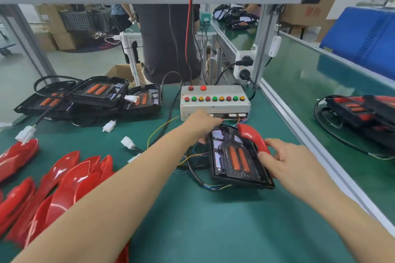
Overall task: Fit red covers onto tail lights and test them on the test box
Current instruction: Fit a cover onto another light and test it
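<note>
A black tail light (237, 160) with two orange strips lies on the green mat in front of the grey test box (214, 101). My right hand (292, 162) grips a red cover (253, 137) at the light's right edge, the cover tilted up over the housing. My left hand (203, 124) reaches to the far left corner of the light, just below the test box's front sockets; its fingertips are hidden, so what they hold is unclear. The box carries a row of red, green and yellow buttons.
Several loose red covers (64, 179) lie at the left front. Uncovered tail lights (100, 92) with cables and white connectors (128, 142) are stacked at the back left. Covered lights (363, 113) sit beyond the aluminium rail (299, 134) on the right. A person stands behind the bench.
</note>
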Tool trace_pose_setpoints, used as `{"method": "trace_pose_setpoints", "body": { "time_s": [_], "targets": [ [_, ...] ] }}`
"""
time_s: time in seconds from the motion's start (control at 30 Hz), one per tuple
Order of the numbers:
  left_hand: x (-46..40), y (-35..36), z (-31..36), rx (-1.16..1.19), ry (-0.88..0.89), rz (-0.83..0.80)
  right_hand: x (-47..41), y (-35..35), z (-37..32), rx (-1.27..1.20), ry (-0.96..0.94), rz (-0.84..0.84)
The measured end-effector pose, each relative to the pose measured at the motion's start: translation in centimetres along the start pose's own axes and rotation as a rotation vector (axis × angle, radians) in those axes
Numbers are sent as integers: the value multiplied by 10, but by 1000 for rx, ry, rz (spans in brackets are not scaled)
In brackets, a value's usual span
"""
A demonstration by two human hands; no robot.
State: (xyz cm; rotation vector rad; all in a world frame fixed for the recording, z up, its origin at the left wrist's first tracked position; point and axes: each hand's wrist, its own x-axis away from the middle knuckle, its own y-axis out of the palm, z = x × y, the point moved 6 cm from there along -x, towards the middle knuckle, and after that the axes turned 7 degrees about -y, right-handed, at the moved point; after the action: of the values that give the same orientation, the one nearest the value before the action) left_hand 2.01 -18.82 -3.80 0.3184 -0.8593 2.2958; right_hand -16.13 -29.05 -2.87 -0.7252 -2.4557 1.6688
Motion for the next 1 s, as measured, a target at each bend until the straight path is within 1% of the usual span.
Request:
{"method": "trace_pose_setpoints", "body": {
  "time_s": [0.07,0.17,0.23,0.37,0.47,0.53,0.67,0.77,0.87,0.97,1.0],
  "targets": [
    [-5,9,-2,54,-42,-51,6,4,0,11,-14,-12],
    [-14,10,-11,200,-85,-25,10,10,-3,-15,-40,-28],
    [-15,7,-15,277,-127,-3,11,11,-8,-27,-76,-2],
    [-13,5,-21,419,-190,-21,9,12,-17,4,-161,56],
    [-8,6,-21,597,-201,-110,8,12,-22,68,-204,92],
    [-5,9,-17,656,-154,-183,8,13,-24,138,-225,114],
    [-8,7,-20,516,-99,-173,6,12,-25,197,-220,128],
    [-9,5,-22,488,-71,-164,3,12,-24,205,-230,113],
    [-8,3,-24,472,-78,-167,2,6,-24,158,-230,95],
    [-8,4,-25,477,-86,-185,5,5,-20,-6,-166,13],
    [-7,6,-25,482,-89,-192,9,6,-22,-26,-152,9]
  ]
}}
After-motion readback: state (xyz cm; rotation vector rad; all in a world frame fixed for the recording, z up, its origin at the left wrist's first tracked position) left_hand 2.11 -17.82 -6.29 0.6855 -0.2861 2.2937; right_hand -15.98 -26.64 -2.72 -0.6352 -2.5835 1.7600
